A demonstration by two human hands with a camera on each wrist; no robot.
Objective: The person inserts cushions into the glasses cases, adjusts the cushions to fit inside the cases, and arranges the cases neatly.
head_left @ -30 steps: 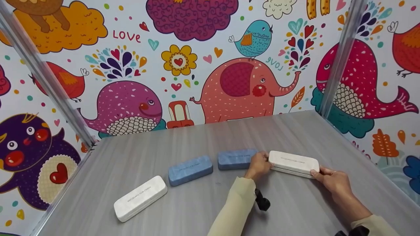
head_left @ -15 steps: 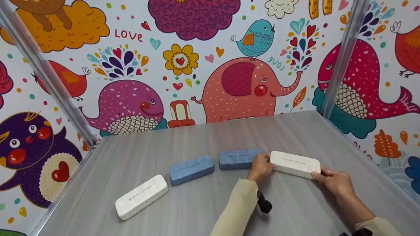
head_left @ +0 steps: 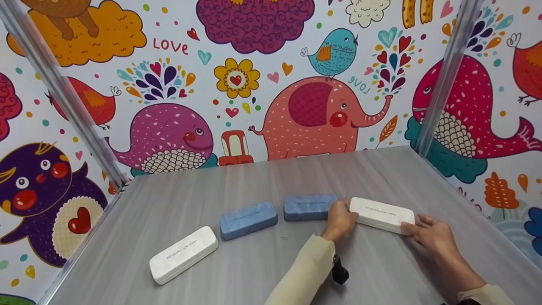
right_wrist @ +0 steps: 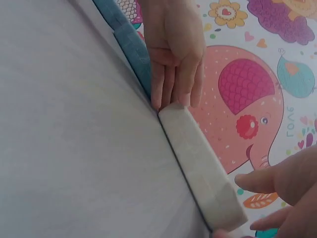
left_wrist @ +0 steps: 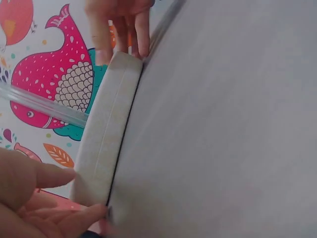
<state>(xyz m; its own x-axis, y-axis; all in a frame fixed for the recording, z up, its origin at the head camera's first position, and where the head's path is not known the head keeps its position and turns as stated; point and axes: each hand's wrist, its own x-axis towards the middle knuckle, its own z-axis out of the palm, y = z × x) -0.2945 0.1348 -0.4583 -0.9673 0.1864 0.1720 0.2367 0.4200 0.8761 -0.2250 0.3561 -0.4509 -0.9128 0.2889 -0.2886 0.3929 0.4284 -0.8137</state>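
A white glasses case (head_left: 382, 214) with dark lettering lies on the table at the right of a curved row. My left hand (head_left: 340, 221) is at its left end, thumb and fingertips on either side of that end in the left wrist view. At the other end is my right hand (head_left: 436, 239), its thumb over the near corner and its forefinger lifted off. The right wrist view shows a small gap between the right thumb (right_wrist: 255, 180) and the case. A blue glasses case (head_left: 309, 207) sits just left of my left hand, which hides its right end.
Farther left on the grey table (head_left: 237, 271) are a second blue case (head_left: 248, 220) and another white case (head_left: 184, 255), both angled. Walls with printed cartoon animals (head_left: 313, 114) and metal corner posts (head_left: 444, 84) border the back and sides.
My right forefinger has come away from the end of the white glasses case. My left hand stays at its other end. The other cases have not moved; the head view has shifted slightly.
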